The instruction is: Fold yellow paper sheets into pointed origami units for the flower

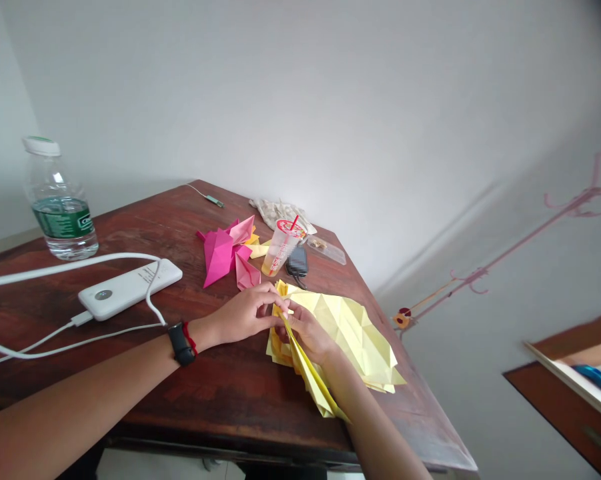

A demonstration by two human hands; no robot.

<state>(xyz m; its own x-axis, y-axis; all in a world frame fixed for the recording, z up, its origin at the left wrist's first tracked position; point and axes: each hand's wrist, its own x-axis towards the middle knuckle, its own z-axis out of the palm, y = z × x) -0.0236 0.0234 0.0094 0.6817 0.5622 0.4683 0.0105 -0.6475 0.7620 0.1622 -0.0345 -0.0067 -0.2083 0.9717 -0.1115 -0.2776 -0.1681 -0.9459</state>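
Note:
Both hands meet over a folded piece of yellow paper, which slants down toward the table's front edge. My left hand, with a dark watch and red cord at the wrist, pinches its upper end. The fingers of my right hand close on the same end from the other side, their tips partly hidden. Beneath and to the right spread several creased pale yellow sheets, stacked on the table. More yellow folds lie under the left fingertips.
Behind the hands are pink origami pieces, a plastic cup with a straw, a black device and a clear case. On the left, a white power bank with cables and a water bottle stand on the wooden table.

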